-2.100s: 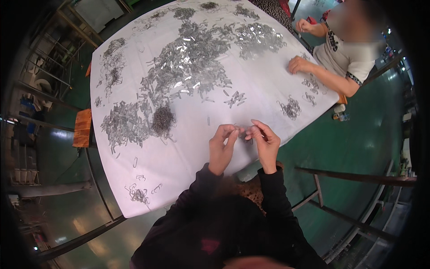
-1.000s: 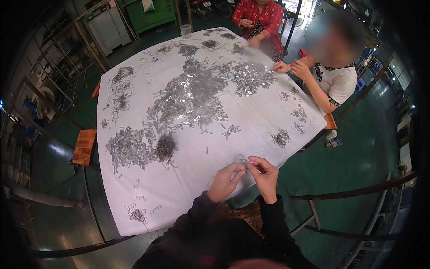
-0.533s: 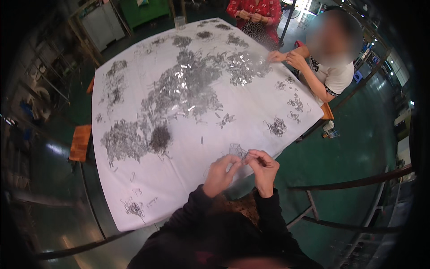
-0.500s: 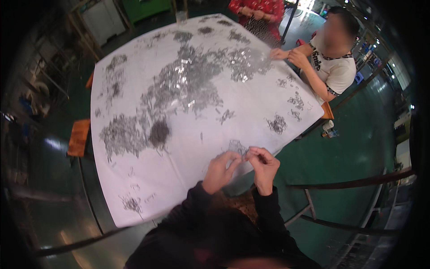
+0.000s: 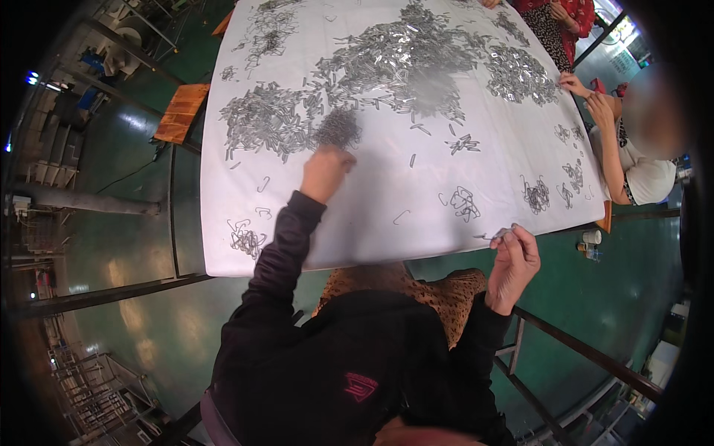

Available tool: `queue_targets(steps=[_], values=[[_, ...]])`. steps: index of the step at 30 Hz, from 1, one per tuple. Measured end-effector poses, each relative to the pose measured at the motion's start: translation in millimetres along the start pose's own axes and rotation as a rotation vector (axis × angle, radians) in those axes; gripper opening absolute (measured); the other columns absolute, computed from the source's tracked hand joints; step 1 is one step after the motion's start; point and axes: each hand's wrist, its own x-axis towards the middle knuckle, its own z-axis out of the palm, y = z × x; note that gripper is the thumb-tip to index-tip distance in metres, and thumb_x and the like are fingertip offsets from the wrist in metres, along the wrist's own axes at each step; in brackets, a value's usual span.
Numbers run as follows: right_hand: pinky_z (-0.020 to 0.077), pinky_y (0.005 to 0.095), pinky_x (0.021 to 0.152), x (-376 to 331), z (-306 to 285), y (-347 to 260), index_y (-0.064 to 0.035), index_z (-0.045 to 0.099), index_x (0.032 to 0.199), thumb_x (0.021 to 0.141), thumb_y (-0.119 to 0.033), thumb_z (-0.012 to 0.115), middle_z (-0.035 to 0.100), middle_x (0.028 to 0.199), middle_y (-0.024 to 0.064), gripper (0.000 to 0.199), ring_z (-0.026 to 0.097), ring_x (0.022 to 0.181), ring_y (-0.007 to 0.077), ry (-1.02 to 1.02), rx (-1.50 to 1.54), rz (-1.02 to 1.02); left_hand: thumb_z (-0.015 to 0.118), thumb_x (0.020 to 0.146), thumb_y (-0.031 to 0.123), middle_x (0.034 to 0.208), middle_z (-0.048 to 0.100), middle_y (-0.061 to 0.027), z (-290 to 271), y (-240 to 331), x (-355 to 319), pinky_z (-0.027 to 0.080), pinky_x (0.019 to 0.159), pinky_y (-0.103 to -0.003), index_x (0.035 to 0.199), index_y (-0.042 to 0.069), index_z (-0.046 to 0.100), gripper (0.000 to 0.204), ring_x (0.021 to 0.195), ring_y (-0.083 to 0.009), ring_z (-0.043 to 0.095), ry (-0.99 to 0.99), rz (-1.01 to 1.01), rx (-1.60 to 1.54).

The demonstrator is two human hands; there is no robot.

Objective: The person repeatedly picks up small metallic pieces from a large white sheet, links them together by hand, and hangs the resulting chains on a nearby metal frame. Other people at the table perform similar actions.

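Note:
My left hand is at the near edge of a dark pile of tiny metal pieces. Its fingers are curled down, and whatever they pinch is hidden. At the table's right front edge, my right hand pinches a small metal piece; a thin end pokes out leftward. Between my hands, a single bent wire hook lies on the white table cover. Behind it to the right is a small heap of wire hooks.
A broad heap of shiny metal strips spreads over the table's far middle. Another hook heap sits at the near left corner. A co-worker's hands are at the right edge. A wooden stool stands left of the table.
My hands have come apart. The left has reached away and leftward to the dark pile; the right has moved right, still pinching. The whole view has shifted, too.

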Motion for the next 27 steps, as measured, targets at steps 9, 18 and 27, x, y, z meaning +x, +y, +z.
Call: queue_targets(steps=[9,18,27], values=[[0.0505,0.0323,0.061,-16,-13,-3,0.0073,0.063,0.095,0.082,0.011,0.06,0.062,0.085,0.0117,0.014,0.059,0.07,0.0188,0.0,-0.045,-0.031,0.069,0.078,0.013,0.085,0.062,-0.0038,5,-22,-7,0.052,0.07,-0.036,0.081,0.013,0.068,0.003,0.086,-0.0238,0.06,0.096,0.224,-0.004],[0.0496,0.0298,0.06,-40,-22,-17,0.004,0.064,0.094,0.081,0.013,0.06,0.06,0.082,0.0099,0.017,0.058,0.071,0.0177,-0.036,-0.136,-0.125,0.061,0.089,0.01,0.081,0.061,-0.0081,11,92,17,0.051,0.063,-0.032,0.094,0.005,0.059,0.008,0.068,-0.02,0.063,0.053,0.205,-0.568],[0.0506,0.0259,0.062,-63,-34,-10,0.0041,0.066,0.092,0.079,0.013,0.062,0.06,0.082,0.0067,0.016,0.059,0.069,0.0142,0.048,-0.255,-0.069,0.052,0.094,0.003,0.085,0.058,-0.0057,-1,206,-17,0.056,0.058,-0.025,0.099,-0.003,0.054,0.008,0.067,-0.0119,0.06,-0.614,0.021,-1.527]])
